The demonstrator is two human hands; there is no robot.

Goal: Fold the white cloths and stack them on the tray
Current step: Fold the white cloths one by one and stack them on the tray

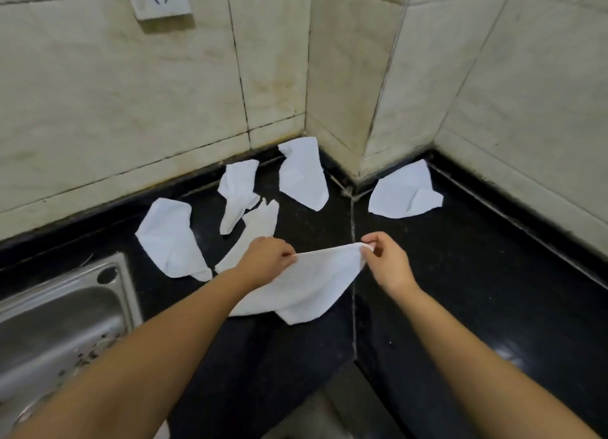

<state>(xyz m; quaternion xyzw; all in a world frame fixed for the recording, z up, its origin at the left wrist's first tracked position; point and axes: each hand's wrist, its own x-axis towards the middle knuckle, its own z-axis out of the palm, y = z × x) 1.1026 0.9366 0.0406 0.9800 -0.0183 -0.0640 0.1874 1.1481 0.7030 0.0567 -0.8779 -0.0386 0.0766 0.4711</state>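
Left hand [268, 256] and right hand [386, 261] each pinch a top corner of the cloth [306, 287], its lower edge dragging on the black tabletop [460, 290]; uneven tension could skew the fold, and no tray is in view.

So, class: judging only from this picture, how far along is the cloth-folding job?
Done: nothing visible; no folded stack and no tray in view. In hand: the left hand and right hand pinch the top edge of one white cloth. Left: five crumpled cloths lie on the black counter.
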